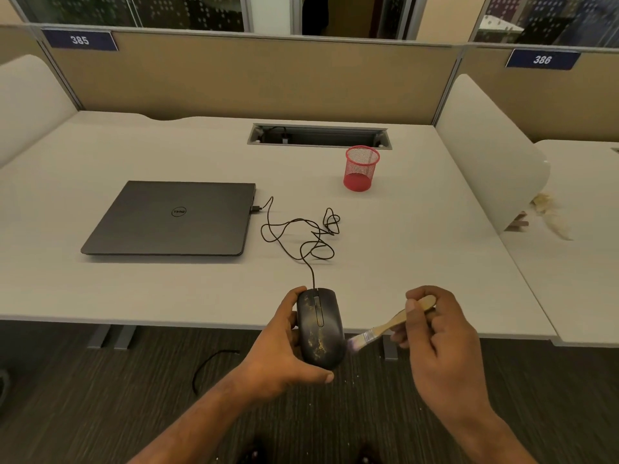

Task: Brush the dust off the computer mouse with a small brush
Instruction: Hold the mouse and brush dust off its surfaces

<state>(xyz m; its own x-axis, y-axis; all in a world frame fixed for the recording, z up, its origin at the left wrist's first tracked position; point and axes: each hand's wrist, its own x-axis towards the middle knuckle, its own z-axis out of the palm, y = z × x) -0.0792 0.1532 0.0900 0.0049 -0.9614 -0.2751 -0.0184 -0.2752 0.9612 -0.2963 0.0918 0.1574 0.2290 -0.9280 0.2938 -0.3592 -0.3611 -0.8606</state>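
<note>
- Computer mouse point(321, 328): black, wired, lying lower centre of the frame, lifted just past the near edge of the bench point(167, 289) and over the floor. Yellowish dust is streaking its top shell, heaviest toward the lower half.
- Left hand point(284, 349): cradling the mouse from the left side and beneath; the grip is closing around the body, thumb along the near end, fingertips curling over the far left corner.
- Right hand point(435, 333): lower right of the frame, its grip pinching the pale wooden handle of the small brush point(385, 328), thumb on top.
- Brush lie: handle running up and to the right, bristles pointing down and to the left, their tip touching or just beside the right flank of the mouse; which of the two cannot be told.
- Key relation: the mouse is sitting directly left of the bristles, its long axis running top to bottom in the frame, roughly crosswise to the brush. The right hand is the working one; a leftward sweep across the shell appears to be the move called for.
- Progress, as a judgement: dust is remaining plentiful, so brushing looks early.
- Cable point(301, 236): trailing upward in loose loops to the closed laptop point(170, 217), centre left.
- Red mesh pen cup point(361, 169): standing upper centre-right, well apart.
</note>
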